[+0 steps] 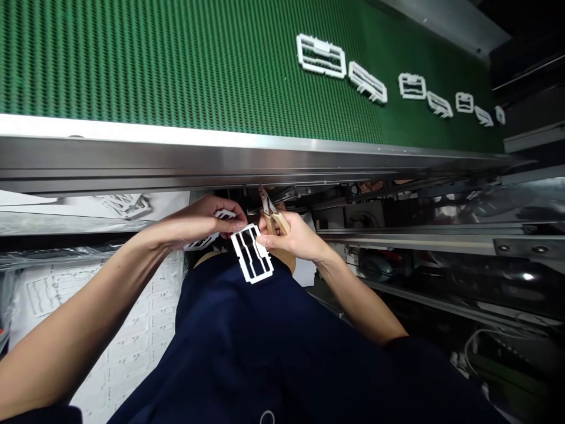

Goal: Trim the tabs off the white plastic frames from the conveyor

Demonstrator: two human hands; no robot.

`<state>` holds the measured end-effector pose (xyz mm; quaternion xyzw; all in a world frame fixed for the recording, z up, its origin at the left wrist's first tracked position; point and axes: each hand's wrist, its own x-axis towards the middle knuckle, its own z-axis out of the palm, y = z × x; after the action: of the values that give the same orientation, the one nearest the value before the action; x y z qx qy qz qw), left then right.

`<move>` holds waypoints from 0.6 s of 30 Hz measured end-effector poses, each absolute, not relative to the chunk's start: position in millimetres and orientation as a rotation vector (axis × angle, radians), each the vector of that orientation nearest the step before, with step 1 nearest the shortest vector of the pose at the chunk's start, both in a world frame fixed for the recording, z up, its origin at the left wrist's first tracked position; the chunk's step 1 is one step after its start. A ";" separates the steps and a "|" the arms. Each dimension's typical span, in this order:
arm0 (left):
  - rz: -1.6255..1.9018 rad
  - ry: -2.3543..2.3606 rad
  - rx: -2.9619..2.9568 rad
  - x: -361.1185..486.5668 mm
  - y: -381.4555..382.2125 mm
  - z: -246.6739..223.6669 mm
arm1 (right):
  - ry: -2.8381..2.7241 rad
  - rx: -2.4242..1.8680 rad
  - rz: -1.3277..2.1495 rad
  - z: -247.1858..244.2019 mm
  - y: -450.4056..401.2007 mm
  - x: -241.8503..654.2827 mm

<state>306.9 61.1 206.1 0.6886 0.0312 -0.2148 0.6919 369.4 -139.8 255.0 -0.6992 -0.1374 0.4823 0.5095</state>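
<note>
Left of our left hand, and below it, lies a white sheet [132, 347] marked with frame shapes. Our left hand [200, 222] is closed, its fingers [236, 222] pinching a white plastic strip [225, 214]. Just right of those fingers, between the two hands, sits a white slotted frame [251, 253], tilted, over our dark blue shirt [247, 335]. Our right hand [298, 238] is closed around the tan handles of small pliers [277, 219], whose tips point up and away from the hand, and its fingertips [263, 239] rest on the frame. Above both hands a steel rail [247, 160] runs across the view. Beyond it, up and to the right of the right hand, a green belt [176, 59] carries a row of white frames [366, 82], some seen tilted on edge.
</note>
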 end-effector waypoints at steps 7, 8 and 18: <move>-0.480 0.062 1.591 308.4 61.8 204.2 | -0.450 -1.758 1.154 247.8 -141.2 374.0; -0.481 0.060 1.592 308.4 61.5 204.2 | -0.454 -1.763 1.151 247.4 -141.3 374.5; -0.502 -0.017 1.646 302.3 60.2 208.2 | -0.375 -1.652 1.225 241.6 -143.0 374.2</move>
<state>302.3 60.2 208.2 0.7250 -0.0075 -0.2211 0.6523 374.2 -143.0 241.6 -0.6836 -0.1551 0.5068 0.5019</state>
